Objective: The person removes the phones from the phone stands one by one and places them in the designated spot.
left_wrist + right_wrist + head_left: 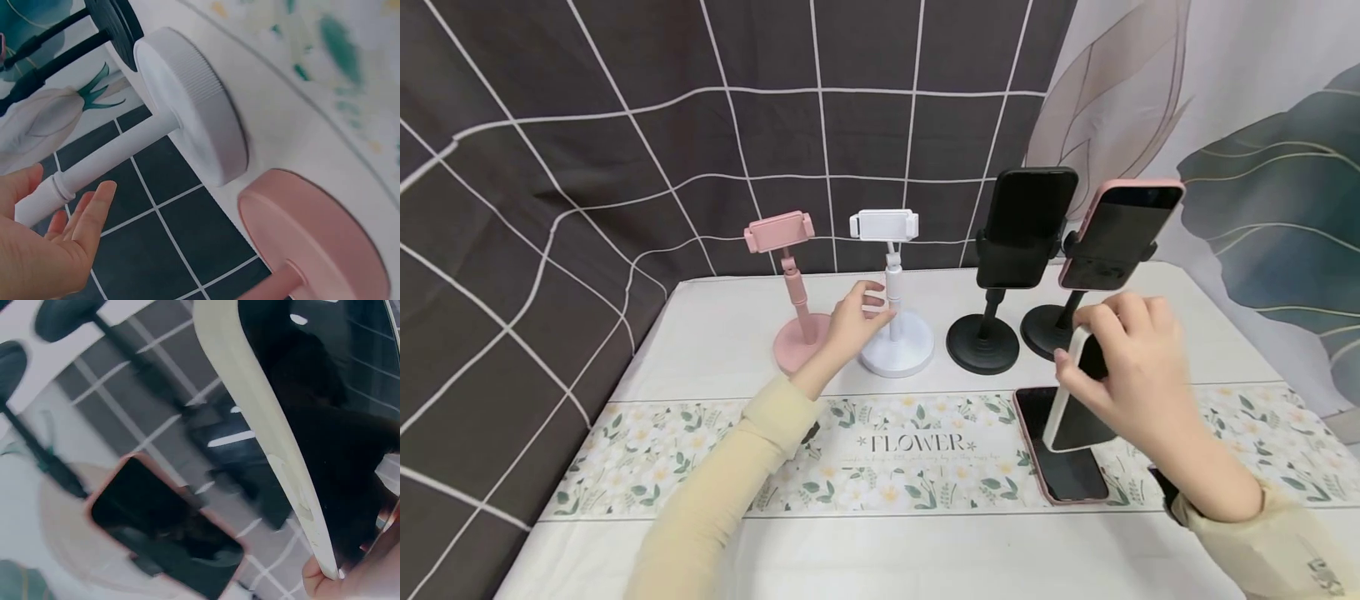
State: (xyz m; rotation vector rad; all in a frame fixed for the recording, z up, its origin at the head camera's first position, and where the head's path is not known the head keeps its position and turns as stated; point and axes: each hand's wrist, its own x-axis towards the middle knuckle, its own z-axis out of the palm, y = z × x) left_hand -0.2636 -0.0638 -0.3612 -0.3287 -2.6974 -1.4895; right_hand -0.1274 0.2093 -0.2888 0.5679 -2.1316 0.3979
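Observation:
My left hand is at the pole of a white phone stand; its holder on top has no phone in it. In the left wrist view the white pole passes between the thumb and the loosely extended fingers; whether they touch it I cannot tell. My right hand grips a smartphone in a white case by its upper end, tilted. Below it a second smartphone with a pink edge lies flat on the table, partly hidden.
A pink stand with an unfilled holder is left of the white one. To the right, one black stand carries a dark phone; another carries a pink-cased phone. A flowered runner crosses the white table; a dark grid curtain hangs behind.

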